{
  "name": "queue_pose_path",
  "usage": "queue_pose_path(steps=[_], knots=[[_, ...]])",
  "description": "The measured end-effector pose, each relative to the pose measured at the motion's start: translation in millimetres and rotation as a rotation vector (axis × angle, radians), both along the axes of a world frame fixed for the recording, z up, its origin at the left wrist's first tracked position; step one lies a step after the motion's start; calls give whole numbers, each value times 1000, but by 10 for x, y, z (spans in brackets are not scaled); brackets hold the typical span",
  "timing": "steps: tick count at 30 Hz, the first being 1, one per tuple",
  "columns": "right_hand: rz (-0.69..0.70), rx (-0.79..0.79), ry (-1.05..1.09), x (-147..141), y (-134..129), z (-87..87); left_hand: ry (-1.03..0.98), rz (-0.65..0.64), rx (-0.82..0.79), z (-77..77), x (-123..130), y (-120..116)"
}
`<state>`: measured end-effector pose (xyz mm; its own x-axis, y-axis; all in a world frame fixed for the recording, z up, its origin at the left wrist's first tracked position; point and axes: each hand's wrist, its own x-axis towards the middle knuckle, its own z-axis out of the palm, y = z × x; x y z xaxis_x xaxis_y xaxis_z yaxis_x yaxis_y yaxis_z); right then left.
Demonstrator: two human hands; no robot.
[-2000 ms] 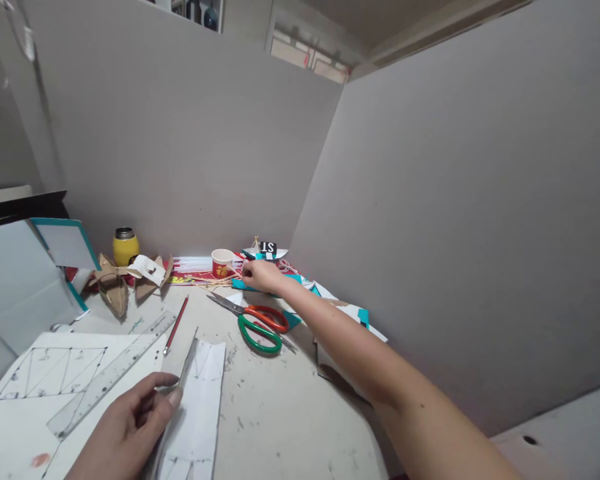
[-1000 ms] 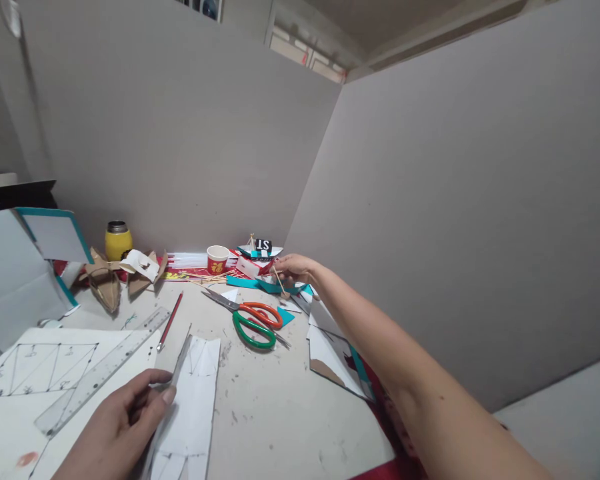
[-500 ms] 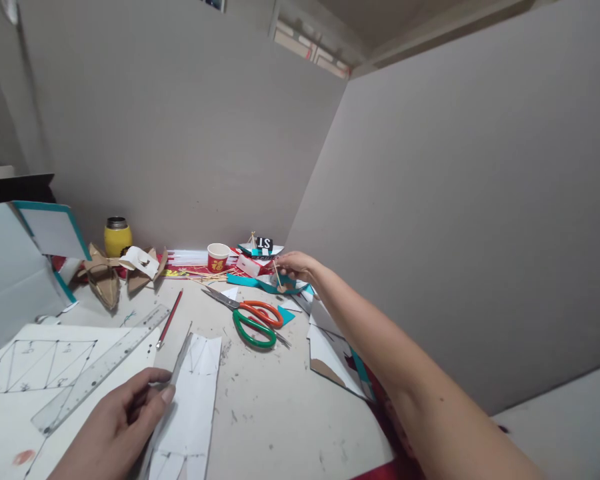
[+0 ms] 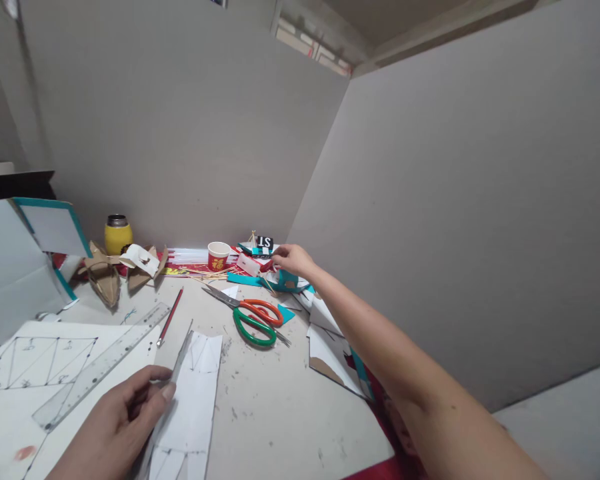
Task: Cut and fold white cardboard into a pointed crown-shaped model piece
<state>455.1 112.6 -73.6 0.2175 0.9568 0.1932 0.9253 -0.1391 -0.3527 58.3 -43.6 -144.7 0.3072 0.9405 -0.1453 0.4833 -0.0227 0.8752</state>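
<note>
Low on the left, my left hand (image 4: 125, 417) pinches the edge of a folded white card (image 4: 193, 393) with pencil lines on it. One flap of the card stands up along my thumb and fingers. My right hand (image 4: 295, 259) is stretched to the back of the table, its fingers curled down beside a small model boat (image 4: 257, 248) and a pink-white box (image 4: 249, 265). What its fingertips grip, if anything, is hidden. Just under that hand lies a teal-and-white paper piece (image 4: 287, 280).
Orange-and-green-handled scissors (image 4: 253, 320) lie mid-table. Leftward are a red pencil (image 4: 171, 317), a clear ruler (image 4: 103, 367) and a drawn sheet (image 4: 10, 420). Behind stand a red paper cup (image 4: 219, 257), a yellow bottle (image 4: 118, 237) and cardboard boats (image 4: 104, 283). Cut card (image 4: 335, 357) lies right.
My right hand has lifted slightly and shifted. The thin stick upright by its fingers before now leans lower, and more of the teal piece shows. My left hand stays on the card.
</note>
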Motion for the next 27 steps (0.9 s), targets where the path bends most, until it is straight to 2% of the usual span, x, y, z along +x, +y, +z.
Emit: queue_pose_path(steps=[4,7,13,17,22,27], knots=[[173,-107,-122,-21,-42,-36,2,-22,-3,-21,-5,18],[241,-172,-200,-28,-45,-106,-9,-19,-1,-13,4,11],[254,-199,-236,34,23,-295,-72,-65,-16,110,39,-66],[272,-218,-197,117,85,-389,-123,-45,-36,163,50,-101],[307,-206,-161,178,86,-395,-138,-42,-30,143,54,-104],[356,-195,-109,210,56,-333,-93,-59,-30,55,26,-66]])
